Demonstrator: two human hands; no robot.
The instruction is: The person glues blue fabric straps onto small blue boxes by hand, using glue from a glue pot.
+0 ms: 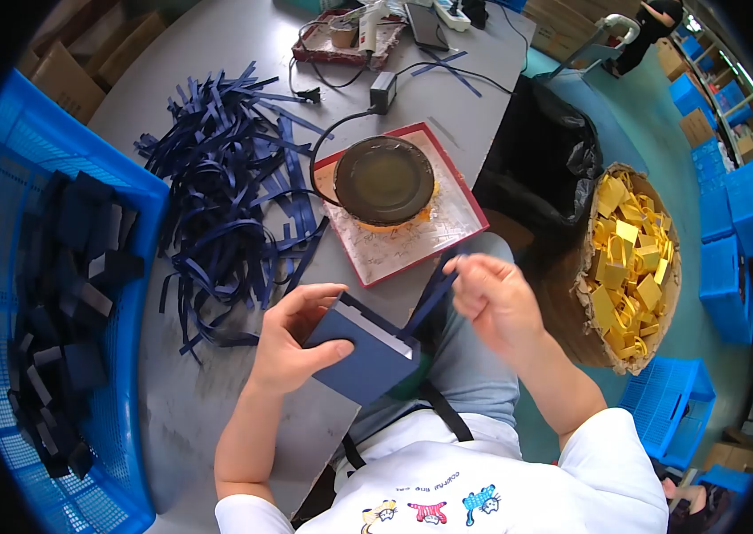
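My left hand [292, 343] grips a small navy box [367, 356] with a pale inner edge, thumb on its near face and fingers behind. The box is tilted above my lap. A navy ribbon [432, 294] runs from the box's right end up to my right hand [494, 298], which pinches its far end between thumb and fingers. Beyond my hands, a round dark hot pot [385, 181] stands on a red-rimmed white tray [470, 224]. A heap of loose navy ribbons [225, 169] lies to the left of it.
At left, a blue plastic crate [149, 196] holds several dark boxes. A glue gun [369, 31] and cables lie at the table's far end. On the right are a black-lined bin [554, 133], a carton [590, 303] of yellow boxes and a blue crate [661, 400]. A person [656, 31] stands far off.
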